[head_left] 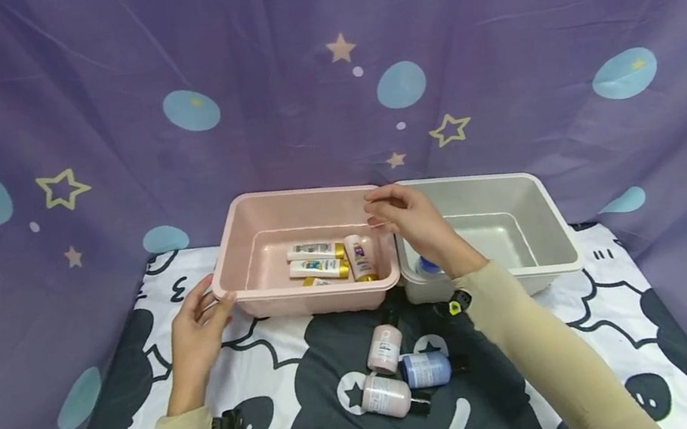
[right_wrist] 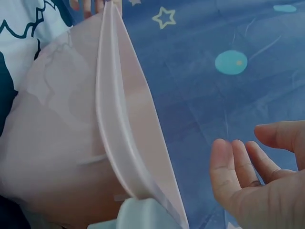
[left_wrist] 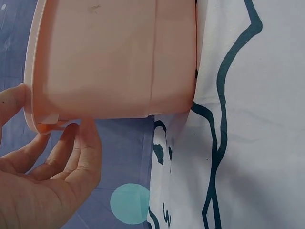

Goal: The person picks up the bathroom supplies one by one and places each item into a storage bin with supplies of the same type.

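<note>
Sleeved forearms in pale yellow entered the head view from the bottom edge, each with a small clip at the wrist. Three small bottles lay low in the centre of the frame on a black-and-white cartoon cloth [head_left: 603,276]: a pink bottle [head_left: 385,347], a blue bottle [head_left: 427,369] and a second pink bottle [head_left: 385,396], close together. Above them, at mid-frame, stood a pink bin [head_left: 310,298] holding several white tubes with gold caps [head_left: 317,252]; just right of it, sides touching, stood a grey bin [head_left: 552,224] with a blue-and-white item partly hidden behind the right wrist. Left hand [head_left: 196,340] sat at the pink bin's left corner, fingers loosely extended, fingertips touching the rim. Right hand [head_left: 410,222] hovered above the junction of the two bins, fingers relaxed and slightly bent, holding nothing. A purple backdrop [head_left: 289,63] with stars and blue dots filled the upper frame. Left wrist view: the left hand [left_wrist: 47,186] occupied the lower left, fingers straight, tips against the lip under the pink bin [left_wrist: 119,57], which filled the upper left; the cloth [left_wrist: 257,143] lay at right. Right wrist view: the right hand [right_wrist: 257,181] lay at lower right, fingers spread and empty, apart from the pink bin's rim [right_wrist: 119,133], which ran down the centre.
</note>
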`<state>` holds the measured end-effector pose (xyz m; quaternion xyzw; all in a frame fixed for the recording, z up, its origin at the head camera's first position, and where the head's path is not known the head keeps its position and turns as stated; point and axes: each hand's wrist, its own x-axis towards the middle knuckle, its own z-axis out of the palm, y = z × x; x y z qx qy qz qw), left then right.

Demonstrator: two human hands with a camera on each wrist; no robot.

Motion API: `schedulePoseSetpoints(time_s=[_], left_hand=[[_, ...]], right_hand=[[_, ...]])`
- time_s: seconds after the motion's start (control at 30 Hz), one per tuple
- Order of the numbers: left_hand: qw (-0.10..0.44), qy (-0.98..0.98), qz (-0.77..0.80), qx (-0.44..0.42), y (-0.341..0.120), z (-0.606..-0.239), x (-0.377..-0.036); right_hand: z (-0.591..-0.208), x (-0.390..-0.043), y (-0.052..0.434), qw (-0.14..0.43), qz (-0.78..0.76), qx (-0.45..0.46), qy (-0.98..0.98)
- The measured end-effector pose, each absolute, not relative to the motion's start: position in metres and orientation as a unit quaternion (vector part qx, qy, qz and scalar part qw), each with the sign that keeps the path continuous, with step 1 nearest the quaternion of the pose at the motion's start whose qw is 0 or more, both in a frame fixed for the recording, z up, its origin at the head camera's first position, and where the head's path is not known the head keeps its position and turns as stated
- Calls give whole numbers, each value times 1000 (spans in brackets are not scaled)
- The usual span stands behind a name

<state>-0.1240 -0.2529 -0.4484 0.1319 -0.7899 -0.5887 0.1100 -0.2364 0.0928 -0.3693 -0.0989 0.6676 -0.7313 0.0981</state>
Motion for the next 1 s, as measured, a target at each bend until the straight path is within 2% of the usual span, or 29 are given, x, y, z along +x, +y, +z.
schedulePoseSetpoints(time_s=[0.53,1.0], left_hand=[[126,-785,-587,156,-249,-453,-118],[155,-771,-586,194,-231,-454,-94]], right_hand=[[-372,-191,149,54,-706,-106,698],[-383,-162,204,-26,-665,-108,738]])
